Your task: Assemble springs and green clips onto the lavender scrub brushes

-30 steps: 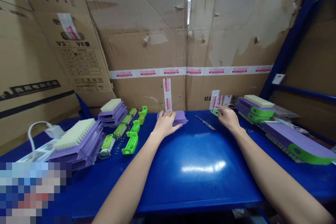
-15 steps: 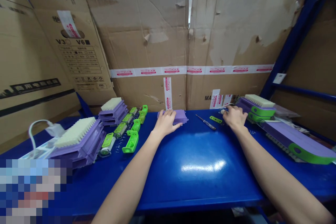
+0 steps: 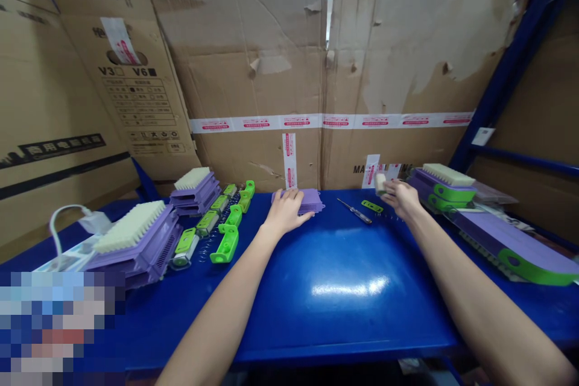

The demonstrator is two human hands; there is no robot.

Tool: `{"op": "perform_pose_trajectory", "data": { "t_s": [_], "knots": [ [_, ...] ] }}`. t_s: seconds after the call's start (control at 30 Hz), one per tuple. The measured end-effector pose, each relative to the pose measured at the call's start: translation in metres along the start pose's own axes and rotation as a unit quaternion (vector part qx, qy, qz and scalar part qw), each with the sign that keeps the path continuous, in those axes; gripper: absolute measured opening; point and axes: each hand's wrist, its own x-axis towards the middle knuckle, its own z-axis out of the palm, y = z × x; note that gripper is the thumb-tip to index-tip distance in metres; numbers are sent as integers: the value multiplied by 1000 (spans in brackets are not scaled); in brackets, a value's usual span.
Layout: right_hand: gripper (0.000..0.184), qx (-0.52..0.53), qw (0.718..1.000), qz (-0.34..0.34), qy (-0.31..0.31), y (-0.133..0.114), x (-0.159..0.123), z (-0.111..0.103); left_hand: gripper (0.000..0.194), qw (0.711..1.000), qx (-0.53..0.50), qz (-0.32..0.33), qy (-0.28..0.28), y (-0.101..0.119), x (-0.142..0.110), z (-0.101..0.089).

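My left hand (image 3: 286, 211) lies over a purple plastic housing (image 3: 311, 200) at the back middle of the blue table. Its fingers are spread across the top and its thumb points out to the right. My right hand (image 3: 402, 196) is closed, with a small white block-like piece (image 3: 380, 183) held at the fingertips, raised above the table. What exactly this piece is cannot be told. Between the hands lie a screwdriver (image 3: 355, 211) with a clear handle and a flat green plastic plate (image 3: 371, 206). Tiny springs or screws lie by my right wrist, partly hidden.
At left stand stacks of purple housings (image 3: 158, 247) with cream bristle pads (image 3: 133, 226), beside rows of green brackets (image 3: 225, 243) and springs. Purple-and-green assembled parts (image 3: 511, 235) lie at right. Cardboard sheets (image 3: 253, 72) wall off the back. A white plug and cable (image 3: 93, 222) sit at left.
My right hand has lifted slightly and drawn back from the back right of the table, bringing up the white piece. My left hand has stayed on the purple housing.
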Motion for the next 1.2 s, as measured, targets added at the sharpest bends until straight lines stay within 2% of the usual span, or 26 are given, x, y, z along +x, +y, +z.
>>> {"op": "perform_pose_trajectory", "data": {
  "t_s": [0.07, 0.1, 0.17, 0.2, 0.23, 0.27, 0.33, 0.4, 0.43, 0.5, 0.57, 0.67, 0.73, 0.83, 0.9, 0.97, 1.0, 1.03, 1.07, 1.13, 1.2],
  "knots": [
    [23, 127, 990, 13, -59, -10, -1, -2, 48, 1000, -2, 0, 3, 0, 0, 1],
    [21, 204, 974, 30, -91, -16, -2, -2, 48, 1000, -3, 0, 3, 0, 0, 1],
    [22, 350, 922, 64, -153, -28, -9, -2, 48, 1000, -4, 1, 1, 0, 0, 0],
    [22, 392, 899, 80, -177, -34, -13, -1, 49, 1000, -4, 1, -1, 0, 0, -1],
    [24, 401, 890, 95, -195, -39, -18, 1, 49, 1000, -4, 1, -2, 0, -1, -2],
    [26, 384, 894, 107, -206, -44, -23, 4, 49, 1000, -4, 0, -3, 0, -1, -3],
    [29, 270, 934, 108, -207, -51, -33, 12, 48, 1000, -2, -1, -5, 0, -1, -4],
    [30, 78, 979, 42, -181, -57, -44, 21, 47, 1000, 0, 0, -6, 0, -1, -5],
    [31, -26, 985, -12, -169, -59, -49, 25, 46, 1000, 0, 1, -5, 0, -2, -6],
    [34, -199, 959, -117, -162, -63, -60, 32, 46, 1000, 1, 2, -1, 0, -2, -6],
    [34, -307, 919, -178, -175, -66, -68, 38, 47, 1000, 2, 2, 3, 1, -2, -7],
    [36, -376, 886, -207, -175, -69, -75, 40, 51, 1000, 1, 1, 7, 2, -1, -7],
    [36, -376, 891, -210, -142, -69, -75, 39, 56, 1000, 0, -4, 5, 3, -1, -7],
    [32, -301, 930, -199, -63, -71, -71, 35, 62, 1000, 0, -18, -9, 4, -1, -8],
    [28, -182, 965, -182, -39, -74, -71, 35, 65, 1000, 0, -23, -14, 5, -1, -8],
    [26, -11, 988, -128, -80, -79, -74, 39, 69, 1000, 4, -24, -12, 6, -1, -9],
    [27, 82, 986, -84, -122, -82, -77, 42, 72, 1000, 6, -23, -10, 6, -1, -9],
    [29, 174, 969, -31, -172, -85, -81, 45, 74, 1000, 8, -22, -9, 6, -1, -10],
    [30, 257, 940, 23, -224, -88, -85, 48, 75, 1000, 11, -21, -8, 6, -1, -9],
    [25, 389, 860, 122, -307, -92, -91, 53, 75, 1000, 16, -21, -7, 4, -1, -9],
    [17, 470, 786, 187, -356, -94, -94, 55, 73, 999, 19, -27, -6, 2, -1, -7]
  ]
}}
